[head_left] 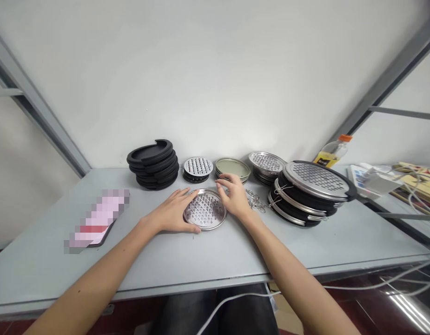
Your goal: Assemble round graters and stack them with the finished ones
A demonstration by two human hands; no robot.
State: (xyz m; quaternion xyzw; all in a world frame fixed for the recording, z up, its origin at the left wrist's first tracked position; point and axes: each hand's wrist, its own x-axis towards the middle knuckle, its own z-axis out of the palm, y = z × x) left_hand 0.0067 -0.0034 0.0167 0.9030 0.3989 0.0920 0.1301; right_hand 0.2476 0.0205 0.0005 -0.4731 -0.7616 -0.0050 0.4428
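Note:
In front of me a round metal grater plate [206, 211] lies on the table, its raised teeth facing up. My left hand [175, 211] curves around its left rim, thumb at the near edge and fingers at the far edge. Over the right rim hovers my right hand [235, 195], fingers apart and holding nothing that I can see; whether it touches the plate I cannot tell. Small wire clips [255, 201] lie just beyond that hand, partly hidden by it. Behind the plate are a stack of small grater discs [198, 166] and a stack of greenish round plates [232, 167].
Black rings [154, 167] are stacked at the back left. To the right stand stacked grater bowls [267, 163] and a pile of assembled graters [315, 179] with black rims. A phone [99, 218] lies left; a bottle [333, 151] stands back right. A white cable [235, 298] hangs below the table edge.

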